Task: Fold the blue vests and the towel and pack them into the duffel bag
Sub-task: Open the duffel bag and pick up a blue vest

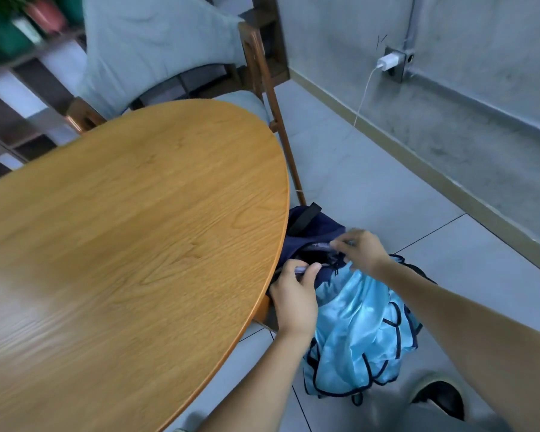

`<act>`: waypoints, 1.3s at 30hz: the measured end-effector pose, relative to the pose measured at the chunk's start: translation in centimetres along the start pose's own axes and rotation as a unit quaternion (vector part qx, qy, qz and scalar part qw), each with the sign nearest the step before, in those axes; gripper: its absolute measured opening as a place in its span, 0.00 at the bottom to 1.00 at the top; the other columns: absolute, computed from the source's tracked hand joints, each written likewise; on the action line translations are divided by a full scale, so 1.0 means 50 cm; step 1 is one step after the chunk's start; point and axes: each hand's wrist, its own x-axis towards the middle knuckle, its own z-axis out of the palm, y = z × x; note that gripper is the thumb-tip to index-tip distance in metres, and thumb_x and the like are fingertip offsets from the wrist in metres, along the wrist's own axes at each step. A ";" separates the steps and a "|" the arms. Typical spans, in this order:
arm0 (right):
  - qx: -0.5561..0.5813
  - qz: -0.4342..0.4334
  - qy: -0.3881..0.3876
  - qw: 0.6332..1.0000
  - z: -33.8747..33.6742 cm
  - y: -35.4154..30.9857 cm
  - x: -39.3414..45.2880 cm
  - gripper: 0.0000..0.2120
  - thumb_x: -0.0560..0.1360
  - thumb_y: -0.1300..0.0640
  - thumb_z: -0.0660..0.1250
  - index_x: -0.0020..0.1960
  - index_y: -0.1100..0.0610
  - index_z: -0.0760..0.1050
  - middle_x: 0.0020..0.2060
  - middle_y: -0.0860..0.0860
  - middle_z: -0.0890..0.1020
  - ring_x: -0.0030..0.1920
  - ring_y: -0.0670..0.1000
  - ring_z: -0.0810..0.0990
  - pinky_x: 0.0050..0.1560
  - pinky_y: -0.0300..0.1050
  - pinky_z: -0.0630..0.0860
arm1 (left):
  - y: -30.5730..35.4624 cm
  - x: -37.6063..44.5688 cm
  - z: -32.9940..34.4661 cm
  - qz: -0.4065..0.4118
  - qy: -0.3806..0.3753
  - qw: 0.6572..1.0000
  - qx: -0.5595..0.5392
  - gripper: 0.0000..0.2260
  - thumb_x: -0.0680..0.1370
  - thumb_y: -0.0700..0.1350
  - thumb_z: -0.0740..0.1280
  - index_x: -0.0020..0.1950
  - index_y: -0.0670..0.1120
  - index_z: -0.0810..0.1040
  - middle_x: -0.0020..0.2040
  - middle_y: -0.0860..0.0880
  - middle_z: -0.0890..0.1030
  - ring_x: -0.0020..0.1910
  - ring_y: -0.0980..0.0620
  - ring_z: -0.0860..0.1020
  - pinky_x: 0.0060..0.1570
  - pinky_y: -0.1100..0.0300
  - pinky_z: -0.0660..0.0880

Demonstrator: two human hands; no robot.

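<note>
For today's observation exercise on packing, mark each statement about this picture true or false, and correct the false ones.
1. Both hands hold the dark blue bag. True: the left hand and right hand each have a grip on the bag at its opening.
2. The bag sits on the table. False: it is on the floor beside the round wooden table.
3. The light blue vests lie in a loose heap by the bag. True.
4. A folded towel lies on the table. False: no towel shows there.
5. A white charger is plugged into the wall. True.
</note>
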 end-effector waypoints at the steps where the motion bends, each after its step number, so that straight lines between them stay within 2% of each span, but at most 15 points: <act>1: 0.016 -0.007 0.014 1.000 -0.008 -0.016 -0.004 0.08 0.79 0.55 0.70 0.45 0.58 0.82 0.41 0.52 0.78 0.34 0.51 0.78 0.31 0.45 0.81 | 0.016 -0.002 -0.007 0.014 0.002 1.000 0.000 0.09 0.76 0.52 0.74 0.44 0.50 0.77 0.38 0.57 0.81 0.37 0.59 0.80 0.40 0.71 0.72; 4: 0.032 -0.038 0.061 0.997 -0.039 -0.060 -0.024 0.08 0.80 0.56 0.69 0.43 0.57 0.81 0.46 0.53 0.78 0.35 0.50 0.79 0.28 0.36 0.77 | 0.075 -0.009 -0.028 0.062 0.004 0.998 -0.020 0.09 0.75 0.47 0.76 0.43 0.51 0.76 0.38 0.58 0.82 0.38 0.61 0.80 0.40 0.74 0.70; 9: 0.080 -0.054 0.118 0.988 -0.109 -0.134 -0.059 0.10 0.81 0.56 0.67 0.41 0.57 0.77 0.43 0.61 0.80 0.35 0.52 0.78 0.28 0.38 0.79 | 0.173 -0.022 -0.045 0.113 0.017 0.991 -0.069 0.11 0.73 0.50 0.78 0.41 0.54 0.76 0.36 0.56 0.82 0.37 0.59 0.81 0.37 0.73 0.71; 12: 0.078 -0.071 0.142 0.984 -0.164 -0.177 -0.095 0.10 0.82 0.56 0.65 0.43 0.58 0.76 0.39 0.56 0.80 0.31 0.54 0.80 0.27 0.34 0.76 | 0.234 -0.036 -0.051 0.132 0.017 0.986 -0.099 0.10 0.73 0.52 0.78 0.41 0.53 0.78 0.35 0.56 0.82 0.36 0.57 0.82 0.38 0.68 0.74; 14: 0.079 -0.070 0.159 0.982 -0.204 -0.204 -0.118 0.09 0.82 0.54 0.64 0.47 0.59 0.76 0.40 0.54 0.81 0.30 0.54 0.83 0.27 0.33 0.74 | 0.277 -0.047 -0.060 0.145 0.012 0.983 -0.112 0.10 0.72 0.52 0.78 0.43 0.52 0.79 0.35 0.56 0.82 0.36 0.57 0.82 0.39 0.65 0.76; 17: 0.114 -0.084 0.183 0.973 -0.261 -0.249 -0.144 0.08 0.83 0.57 0.64 0.48 0.60 0.77 0.44 0.54 0.80 0.35 0.53 0.83 0.33 0.39 0.82 | 0.350 -0.061 -0.078 0.163 0.011 0.976 -0.141 0.10 0.71 0.50 0.79 0.44 0.50 0.80 0.36 0.56 0.83 0.36 0.58 0.82 0.38 0.68 0.75; 20: 0.138 -0.116 0.205 0.962 -0.316 -0.299 -0.171 0.07 0.82 0.58 0.64 0.49 0.60 0.78 0.46 0.56 0.81 0.40 0.52 0.82 0.37 0.43 0.84 | 0.426 -0.067 -0.103 0.168 0.004 0.969 -0.180 0.11 0.70 0.47 0.80 0.45 0.49 0.80 0.37 0.58 0.83 0.37 0.58 0.83 0.39 0.67 0.76; 23: 0.151 -0.150 0.218 0.952 -0.376 -0.361 -0.206 0.07 0.83 0.58 0.64 0.48 0.59 0.78 0.45 0.57 0.81 0.41 0.52 0.82 0.43 0.51 0.85 | 0.502 -0.068 -0.139 0.187 -0.007 0.961 -0.203 0.11 0.70 0.47 0.81 0.45 0.50 0.80 0.38 0.56 0.84 0.38 0.57 0.84 0.40 0.66 0.78; 25: 0.152 -0.174 0.220 0.948 -0.412 -0.411 -0.228 0.08 0.83 0.58 0.64 0.46 0.57 0.78 0.44 0.57 0.81 0.41 0.53 0.82 0.42 0.52 0.85 | 0.549 -0.067 -0.169 0.203 -0.006 0.955 -0.214 0.12 0.69 0.47 0.81 0.44 0.51 0.80 0.38 0.55 0.85 0.39 0.56 0.84 0.41 0.66 0.78; 28: 0.151 -0.210 0.225 0.939 -0.456 -0.490 -0.264 0.08 0.82 0.59 0.64 0.46 0.57 0.78 0.46 0.58 0.80 0.44 0.54 0.80 0.36 0.44 0.84 | 0.618 -0.063 -0.221 0.219 0.003 0.949 -0.227 0.12 0.68 0.46 0.82 0.43 0.50 0.79 0.37 0.54 0.85 0.39 0.57 0.84 0.41 0.66 0.78; 32: 0.121 -0.247 0.245 0.930 -0.499 -0.604 -0.313 0.08 0.81 0.59 0.66 0.44 0.55 0.79 0.44 0.64 0.80 0.41 0.55 0.80 0.39 0.50 0.85 | 0.706 -0.060 -0.305 0.236 0.011 0.935 -0.263 0.13 0.68 0.44 0.82 0.43 0.46 0.79 0.38 0.51 0.85 0.40 0.54 0.85 0.44 0.60 0.79; 34: 0.112 -0.267 0.258 0.922 -0.515 -0.667 -0.348 0.08 0.81 0.58 0.66 0.44 0.56 0.79 0.45 0.67 0.80 0.40 0.56 0.79 0.38 0.49 0.85 | 0.751 -0.062 -0.355 0.257 0.025 0.929 -0.266 0.14 0.67 0.46 0.82 0.42 0.46 0.79 0.37 0.52 0.85 0.40 0.54 0.84 0.44 0.58 0.80; 37: 0.114 -0.309 0.271 0.905 -0.524 -0.783 -0.407 0.09 0.81 0.59 0.65 0.43 0.56 0.78 0.42 0.63 0.78 0.39 0.54 0.79 0.34 0.43 0.84 | 0.816 -0.057 -0.448 0.285 0.046 0.918 -0.271 0.15 0.66 0.51 0.82 0.41 0.49 0.78 0.38 0.53 0.85 0.40 0.54 0.84 0.47 0.53 0.81; 39: 0.111 -0.341 0.272 0.893 -0.517 -0.876 -0.444 0.09 0.82 0.59 0.65 0.43 0.56 0.77 0.41 0.59 0.77 0.38 0.53 0.78 0.34 0.43 0.84 | 0.854 -0.049 -0.524 0.311 0.067 0.910 -0.265 0.16 0.64 0.55 0.82 0.41 0.51 0.78 0.38 0.53 0.85 0.42 0.52 0.85 0.49 0.48 0.81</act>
